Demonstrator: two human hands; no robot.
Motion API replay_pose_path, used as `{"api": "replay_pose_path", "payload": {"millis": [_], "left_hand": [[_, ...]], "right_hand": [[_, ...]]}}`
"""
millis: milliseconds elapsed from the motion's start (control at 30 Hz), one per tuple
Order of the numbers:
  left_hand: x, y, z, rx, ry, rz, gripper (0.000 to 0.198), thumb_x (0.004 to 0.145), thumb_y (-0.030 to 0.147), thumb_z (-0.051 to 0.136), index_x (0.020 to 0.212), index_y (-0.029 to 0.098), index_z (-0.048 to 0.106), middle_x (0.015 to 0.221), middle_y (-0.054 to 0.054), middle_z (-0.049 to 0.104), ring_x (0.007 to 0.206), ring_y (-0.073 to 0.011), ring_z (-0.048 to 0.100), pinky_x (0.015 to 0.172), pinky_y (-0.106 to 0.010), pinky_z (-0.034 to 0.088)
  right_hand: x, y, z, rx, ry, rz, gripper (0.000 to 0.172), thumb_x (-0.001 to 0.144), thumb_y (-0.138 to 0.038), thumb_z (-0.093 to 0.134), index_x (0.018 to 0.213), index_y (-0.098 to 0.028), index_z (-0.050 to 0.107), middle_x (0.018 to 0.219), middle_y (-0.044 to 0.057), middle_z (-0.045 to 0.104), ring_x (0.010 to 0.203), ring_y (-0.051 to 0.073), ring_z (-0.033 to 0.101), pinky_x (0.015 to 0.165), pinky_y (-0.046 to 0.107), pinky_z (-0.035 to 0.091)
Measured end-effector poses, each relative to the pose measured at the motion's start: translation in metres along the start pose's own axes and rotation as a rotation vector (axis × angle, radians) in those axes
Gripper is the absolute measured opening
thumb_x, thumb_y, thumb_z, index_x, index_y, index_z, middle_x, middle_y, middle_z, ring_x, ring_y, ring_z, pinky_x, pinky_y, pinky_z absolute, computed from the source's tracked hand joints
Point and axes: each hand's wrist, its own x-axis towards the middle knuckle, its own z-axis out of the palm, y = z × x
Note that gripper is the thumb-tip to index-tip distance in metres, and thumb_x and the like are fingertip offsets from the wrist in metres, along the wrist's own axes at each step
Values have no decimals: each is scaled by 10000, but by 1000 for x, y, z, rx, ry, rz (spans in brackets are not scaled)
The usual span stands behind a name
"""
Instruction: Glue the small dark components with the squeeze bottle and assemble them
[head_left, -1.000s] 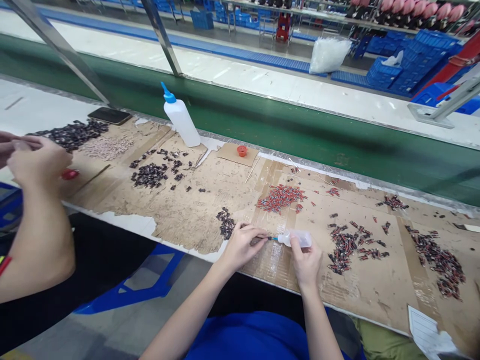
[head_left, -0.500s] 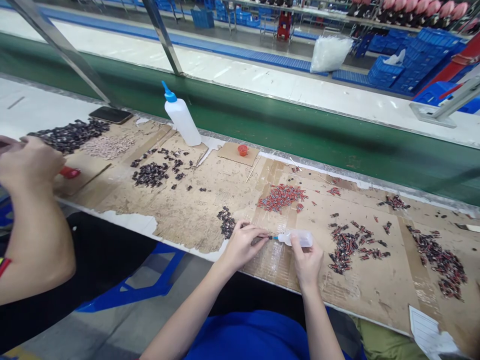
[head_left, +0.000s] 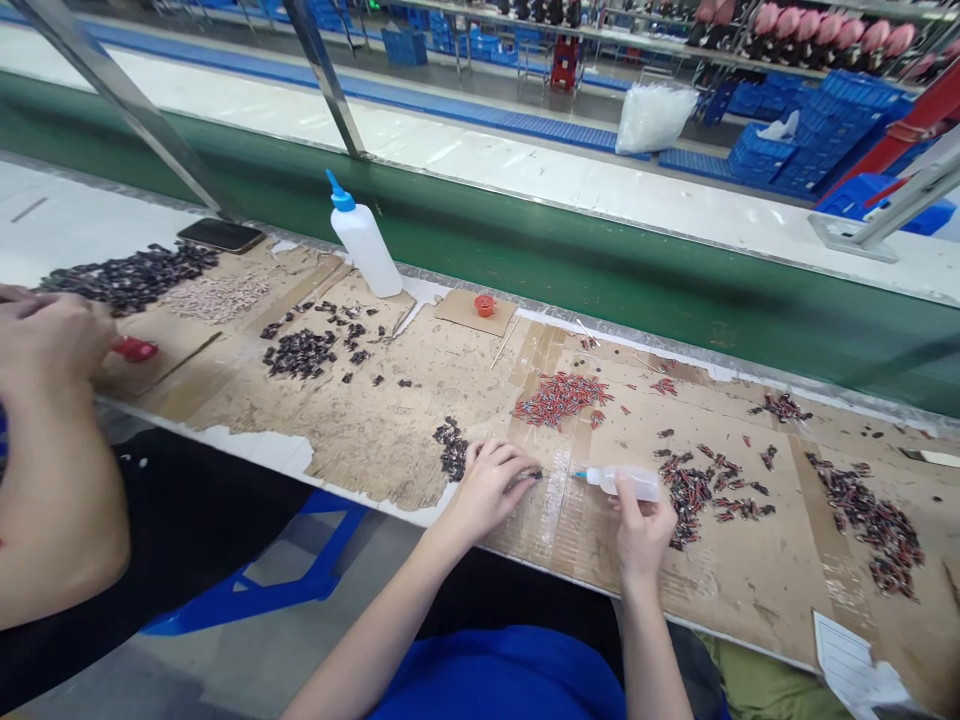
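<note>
Between the fingertips of my left hand (head_left: 495, 487) is a small dark part (head_left: 535, 474), pinched just above the cardboard. My right hand (head_left: 646, 525) grips a small translucent squeeze bottle (head_left: 626, 483) lying nearly level, its blue nozzle (head_left: 582, 474) pointing left at the dark part with a gap between them. Beside my left hand lies a little heap of black parts (head_left: 452, 448). Red pin-like pieces (head_left: 562, 398) are piled beyond both hands. Just right of my right hand sits a cluster of joined black-and-red pieces (head_left: 690, 490).
A large white bottle with a blue cap (head_left: 367, 248) stands at the far edge near a red cup (head_left: 484, 305). At left, a co-worker's hands (head_left: 52, 335) are near a red object (head_left: 136, 349). More black parts (head_left: 300, 352) and black-and-red pieces (head_left: 870, 525) cover the cardboard.
My right hand has moved right with the small bottle, drawing its nozzle away from the dark part. My left hand has stayed nearly in place.
</note>
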Motion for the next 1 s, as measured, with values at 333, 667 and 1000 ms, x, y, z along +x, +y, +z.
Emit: {"api": "replay_pose_path", "payload": {"millis": [333,667,1000], "left_hand": [[2,-5,-3,-186,65,3,142,910,217,564,915,210,706,906,-58,732,891,-204,663,798,-352,515],[0,0,-14,-376,254,-178,167,890,252,592,966,212,736,959,-44,776,868,-211,736,812,-326,589],[7,17,-12,-640,265,-359,179,817,297,645,877,163,749,869,-66,780,778,-198,727,757,-293,580]], "right_hand": [[33,-36,9,-684,-105,-699,347,822,-501,621,946,-188,706,960,142,684,939,295,571,862,429,444],[56,-26,75,-909,-565,-650,125,825,-88,565,796,-183,640,822,106,690,845,262,599,806,379,456],[21,-52,46,-237,-617,-430,208,884,-321,543,952,-203,700,894,73,709,780,195,651,695,312,526]]}}
